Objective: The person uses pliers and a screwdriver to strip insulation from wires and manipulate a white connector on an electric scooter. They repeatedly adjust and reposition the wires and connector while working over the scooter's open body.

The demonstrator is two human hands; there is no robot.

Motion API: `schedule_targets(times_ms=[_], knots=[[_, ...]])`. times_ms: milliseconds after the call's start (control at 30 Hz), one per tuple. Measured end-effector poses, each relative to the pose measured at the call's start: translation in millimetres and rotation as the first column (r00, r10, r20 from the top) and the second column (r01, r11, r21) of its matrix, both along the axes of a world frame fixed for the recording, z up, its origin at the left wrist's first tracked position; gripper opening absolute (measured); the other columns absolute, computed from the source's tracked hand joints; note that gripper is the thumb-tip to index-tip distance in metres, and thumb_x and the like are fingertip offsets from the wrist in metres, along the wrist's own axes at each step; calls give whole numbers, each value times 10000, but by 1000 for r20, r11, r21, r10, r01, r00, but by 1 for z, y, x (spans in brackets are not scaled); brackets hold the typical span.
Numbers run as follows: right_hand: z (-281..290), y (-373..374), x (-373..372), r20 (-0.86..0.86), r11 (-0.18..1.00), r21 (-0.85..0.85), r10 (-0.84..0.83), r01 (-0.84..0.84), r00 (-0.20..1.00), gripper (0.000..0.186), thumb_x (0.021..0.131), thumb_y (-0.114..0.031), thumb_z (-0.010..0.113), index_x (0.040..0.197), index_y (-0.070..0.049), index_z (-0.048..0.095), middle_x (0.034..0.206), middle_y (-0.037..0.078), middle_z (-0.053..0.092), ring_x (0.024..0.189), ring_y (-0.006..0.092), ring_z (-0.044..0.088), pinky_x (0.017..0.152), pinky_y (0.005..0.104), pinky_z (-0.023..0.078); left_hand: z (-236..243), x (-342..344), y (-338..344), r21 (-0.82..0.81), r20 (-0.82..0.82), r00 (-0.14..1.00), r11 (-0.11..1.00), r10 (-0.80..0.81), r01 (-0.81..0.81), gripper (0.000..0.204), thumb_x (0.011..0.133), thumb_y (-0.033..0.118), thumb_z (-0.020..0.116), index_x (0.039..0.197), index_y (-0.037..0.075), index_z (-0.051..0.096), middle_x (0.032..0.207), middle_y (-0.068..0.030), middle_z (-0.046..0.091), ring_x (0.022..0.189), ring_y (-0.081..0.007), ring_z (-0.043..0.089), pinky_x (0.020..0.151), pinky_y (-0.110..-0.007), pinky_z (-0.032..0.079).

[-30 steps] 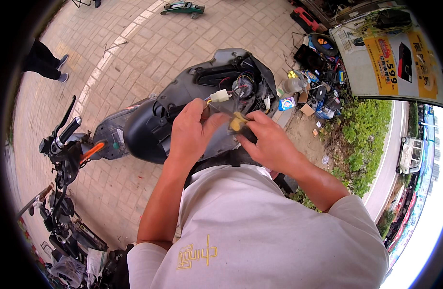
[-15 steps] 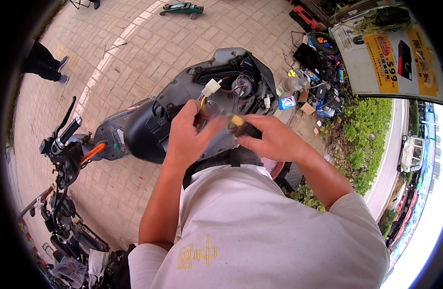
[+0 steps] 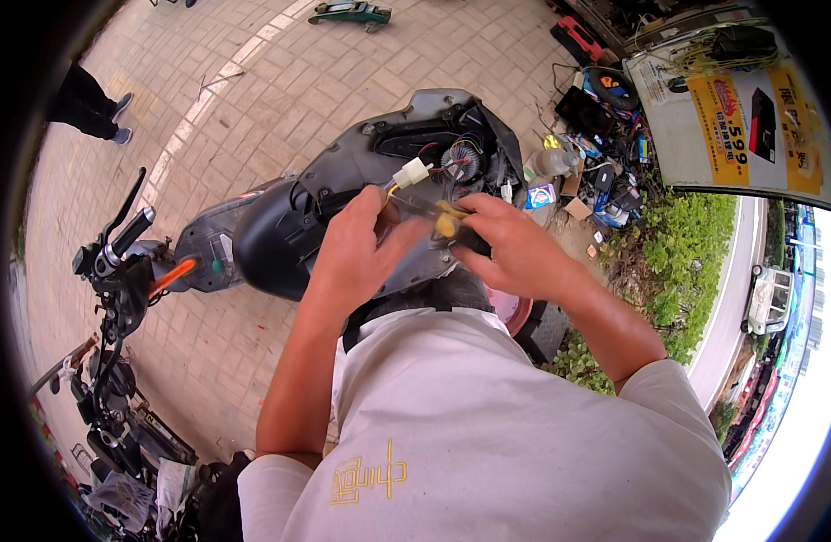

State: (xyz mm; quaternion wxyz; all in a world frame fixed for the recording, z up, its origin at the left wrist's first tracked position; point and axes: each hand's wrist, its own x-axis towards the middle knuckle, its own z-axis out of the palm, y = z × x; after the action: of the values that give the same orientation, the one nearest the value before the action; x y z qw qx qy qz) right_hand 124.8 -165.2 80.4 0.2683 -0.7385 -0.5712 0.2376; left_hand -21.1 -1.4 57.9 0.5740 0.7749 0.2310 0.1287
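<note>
Over the scooter's opened rear body (image 3: 338, 163), my left hand (image 3: 356, 244) is closed on wires with a white plug connector (image 3: 413, 172) at their end. The connector sticks up past my fingers. My right hand (image 3: 515, 244) grips pliers with yellow and black handles (image 3: 447, 222), blurred by motion. Their jaws point toward the wires in my left hand; whether they touch them I cannot tell. Behind my hands a round finned motor part (image 3: 460, 163) with thin coloured wires sits in the body. A smaller white connector (image 3: 507, 191) lies to its right.
The black seat (image 3: 266, 239) and handlebar (image 3: 126, 248) extend left. Tools, boxes and parts (image 3: 605, 176) are heaped at the right beside a sign board (image 3: 732, 117) and bushes (image 3: 677, 262). A green floor jack (image 3: 350, 14) stands far off; a person's legs (image 3: 90, 104) show at left.
The pliers' handles have turned and spread a little in my right hand, whose fingers have loosened. My left hand still holds the wires. The whole view has shifted slightly.
</note>
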Motion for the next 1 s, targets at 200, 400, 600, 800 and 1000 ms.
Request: schedule_targets(times_ms=[200,400,600,800,1000], knots=[[-6,-3,-7,-235,997,-60,-61,48,970,290,825,-199,676,987,36,623,1041,180,560,957,352,562,812,409,465,-1,2,-1,69,20,1000,998,11,-13,406,848,280,741,771,1,457,631,-53,453,576,-128,388,515,-281,370],[-6,-5,-16,-325,979,-160,-172,125,930,239,847,-170,676,984,24,645,1057,118,587,967,254,581,838,342,471,-3,5,0,131,35,999,991,29,-33,509,812,361,764,728,20,395,612,-41,346,573,-145,314,497,-294,328],[-5,-7,-28,-326,972,-157,-218,175,920,243,861,-190,669,981,20,649,1103,112,582,985,251,582,860,333,467,-10,3,-2,118,82,994,989,78,-87,613,744,471,780,698,32,356,612,-28,293,589,-149,275,491,-298,307],[-11,-6,-34,-409,971,-92,-241,223,880,277,845,-236,684,914,25,621,925,136,580,836,278,567,749,368,447,-15,2,-3,153,85,991,982,101,-114,611,742,454,791,690,36,349,606,-23,307,585,-137,281,489,-292,306],[3,-2,-30,-634,899,-419,-392,129,666,310,882,-257,676,1053,-3,630,900,21,573,859,109,561,779,299,476,-20,-3,-5,-314,92,986,944,137,-102,218,867,171,699,825,10,558,692,-2,496,651,-83,419,564,-246,379]])
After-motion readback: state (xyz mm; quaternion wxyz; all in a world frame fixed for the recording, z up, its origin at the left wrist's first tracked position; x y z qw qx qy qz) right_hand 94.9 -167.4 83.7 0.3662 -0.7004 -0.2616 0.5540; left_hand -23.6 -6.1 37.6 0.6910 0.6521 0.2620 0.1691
